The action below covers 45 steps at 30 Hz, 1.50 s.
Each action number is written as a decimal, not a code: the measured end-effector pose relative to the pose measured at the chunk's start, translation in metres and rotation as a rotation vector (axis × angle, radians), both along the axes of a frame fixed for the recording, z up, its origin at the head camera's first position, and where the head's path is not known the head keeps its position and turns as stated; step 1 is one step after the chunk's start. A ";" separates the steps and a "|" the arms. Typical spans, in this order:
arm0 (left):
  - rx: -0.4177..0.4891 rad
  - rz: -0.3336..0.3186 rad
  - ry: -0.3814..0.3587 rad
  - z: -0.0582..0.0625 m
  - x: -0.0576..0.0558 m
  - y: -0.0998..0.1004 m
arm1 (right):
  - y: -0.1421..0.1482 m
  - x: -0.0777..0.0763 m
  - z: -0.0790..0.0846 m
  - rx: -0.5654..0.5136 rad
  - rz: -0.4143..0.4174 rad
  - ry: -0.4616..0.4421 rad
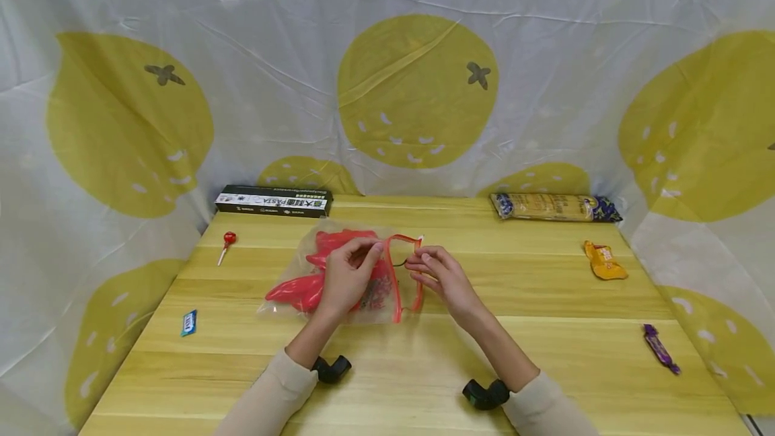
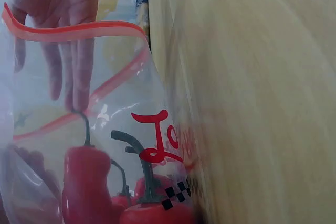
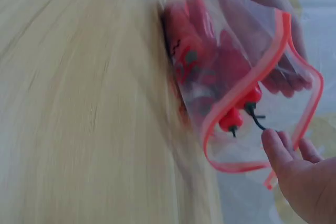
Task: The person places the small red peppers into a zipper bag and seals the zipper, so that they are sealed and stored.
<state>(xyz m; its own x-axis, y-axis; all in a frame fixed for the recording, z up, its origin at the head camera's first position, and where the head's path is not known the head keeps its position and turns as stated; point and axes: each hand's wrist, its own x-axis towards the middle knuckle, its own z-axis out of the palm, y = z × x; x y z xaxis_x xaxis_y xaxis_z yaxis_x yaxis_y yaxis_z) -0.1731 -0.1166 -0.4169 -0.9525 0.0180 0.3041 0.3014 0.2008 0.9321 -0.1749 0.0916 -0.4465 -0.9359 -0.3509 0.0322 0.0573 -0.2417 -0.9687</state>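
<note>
A clear zip bag (image 1: 362, 315) with a red zip strip lies on the table, its mouth gaping toward the right. Inside are several red chili peppers (image 1: 297, 291) with dark green stems (image 2: 126, 139). My left hand (image 1: 348, 278) lies over the bag and pinches its side near the mouth between thumb and fingers. At the opening is my right hand (image 1: 448, 281), with fingers (image 3: 278, 150) extended. Its fingertips touch the tip of one pepper's stem (image 3: 256, 121). In the left wrist view, those fingers reach down past the red strip (image 2: 105, 27).
At the back stand a black pasta box (image 1: 272, 200) and a pasta packet (image 1: 545, 207). A red lollipop (image 1: 228, 241) and a small blue packet (image 1: 189, 322) lie left. An orange-wrapped sweet (image 1: 605, 262) and a purple-wrapped candy (image 1: 661, 350) lie right.
</note>
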 end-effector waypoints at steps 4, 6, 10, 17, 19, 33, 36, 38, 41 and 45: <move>0.013 0.006 0.019 0.001 0.001 0.000 | -0.014 0.001 0.001 -0.040 0.018 0.026; 0.024 0.008 0.026 0.001 0.000 0.000 | -0.020 0.001 0.000 -0.046 0.026 0.034; 0.042 0.000 0.024 0.002 -0.001 -0.001 | -0.027 -0.001 -0.003 -0.028 0.041 0.033; 0.033 0.018 0.015 0.002 -0.002 -0.002 | -0.009 -0.003 -0.014 0.147 -0.105 0.069; 0.029 0.022 0.019 0.001 -0.002 -0.002 | -0.001 -0.002 -0.018 0.242 -0.188 0.056; 0.055 0.015 0.008 -0.015 -0.007 -0.002 | 0.009 0.005 -0.027 0.624 -0.067 0.017; 0.054 0.026 0.039 -0.018 -0.010 -0.004 | 0.017 0.006 -0.016 0.605 -0.109 0.026; 0.047 0.032 0.071 -0.005 -0.004 -0.003 | 0.026 0.003 -0.006 0.584 -0.133 0.058; 0.029 0.043 0.113 0.022 0.006 0.001 | 0.043 -0.003 0.014 0.584 -0.160 0.140; 0.041 0.032 0.198 0.052 0.014 0.006 | 0.061 -0.018 0.050 0.671 -0.198 0.244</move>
